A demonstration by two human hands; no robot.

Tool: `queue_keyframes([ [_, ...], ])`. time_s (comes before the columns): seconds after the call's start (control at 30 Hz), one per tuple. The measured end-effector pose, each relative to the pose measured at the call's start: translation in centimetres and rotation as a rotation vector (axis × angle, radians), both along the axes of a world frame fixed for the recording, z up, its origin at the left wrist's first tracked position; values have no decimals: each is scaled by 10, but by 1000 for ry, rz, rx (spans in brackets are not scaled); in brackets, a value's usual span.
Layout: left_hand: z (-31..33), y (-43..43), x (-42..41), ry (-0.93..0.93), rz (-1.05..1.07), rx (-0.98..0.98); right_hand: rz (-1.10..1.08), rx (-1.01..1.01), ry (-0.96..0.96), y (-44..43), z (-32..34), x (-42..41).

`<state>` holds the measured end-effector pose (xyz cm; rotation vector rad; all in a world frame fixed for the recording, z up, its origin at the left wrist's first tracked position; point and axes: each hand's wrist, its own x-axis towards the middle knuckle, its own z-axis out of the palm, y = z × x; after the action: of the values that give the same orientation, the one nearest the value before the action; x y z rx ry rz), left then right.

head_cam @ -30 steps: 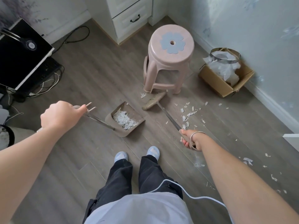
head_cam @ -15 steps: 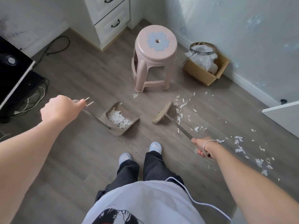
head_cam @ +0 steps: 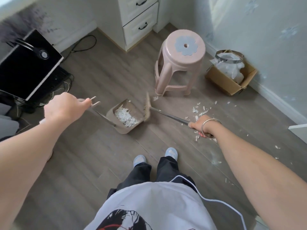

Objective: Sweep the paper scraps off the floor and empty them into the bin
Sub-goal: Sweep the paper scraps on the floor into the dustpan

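My left hand point(head_cam: 64, 106) grips the top of the long handle of a tan dustpan point(head_cam: 123, 129) that rests on the floor and holds a heap of white paper scraps point(head_cam: 126, 117). My right hand point(head_cam: 201, 126), a bangle on its wrist, grips the metal handle of a broom point(head_cam: 147, 107), whose bristle head stands at the dustpan's right edge. More loose paper scraps point(head_cam: 198, 111) lie on the floor near my right hand. The bin point(head_cam: 230, 63), lined with a white bag, sits in a cardboard box point(head_cam: 227, 82) by the right wall.
A pink plastic stool point(head_cam: 180, 63) stands just behind the dustpan and broom. A white drawer unit point(head_cam: 139, 19) is at the back, a black computer case point(head_cam: 26, 63) with cables at the left. My feet point(head_cam: 156, 156) are on the wooden floor below the dustpan.
The broom head has swept left from the scrap pile to the dustpan's edge. My left hand and the dustpan have stayed put. The view has swung back to the left.
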<state>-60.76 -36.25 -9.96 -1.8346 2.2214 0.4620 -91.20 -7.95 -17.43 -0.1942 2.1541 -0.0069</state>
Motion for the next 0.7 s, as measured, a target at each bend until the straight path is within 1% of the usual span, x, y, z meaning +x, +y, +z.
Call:
queue_keyframes([
  [0.1,2,-3,15,-21,14,-10,10,-30,-29,-32,-5,7],
  [0.2,2,-7,25,-43,35,-8,-42,12,-61,-51,-16,15],
  [0.27,3,-10,29,-51,49,-13,-68,34,-69,-51,-23,16],
  [0.37,3,-16,29,-61,54,-23,-135,-65,-65,-41,-32,11],
  [0.4,3,-18,26,-65,51,-23,-122,-62,-29,-37,-35,11],
  [0.43,3,-20,25,-66,43,-18,-102,-36,-1,-33,-35,12],
  [0.5,3,-22,19,-64,21,-8,-53,89,40,-22,-37,12],
  [0.53,4,-24,16,-60,13,-5,-53,143,19,-17,-38,13],
  [0.6,5,-26,7,-48,-18,-4,-83,146,-81,-4,-34,14],
  [0.63,5,-26,0,-46,-38,-3,-108,165,-96,4,-33,13],
  [0.7,6,-27,-15,-35,-77,5,-202,257,-11,24,-32,10],
])
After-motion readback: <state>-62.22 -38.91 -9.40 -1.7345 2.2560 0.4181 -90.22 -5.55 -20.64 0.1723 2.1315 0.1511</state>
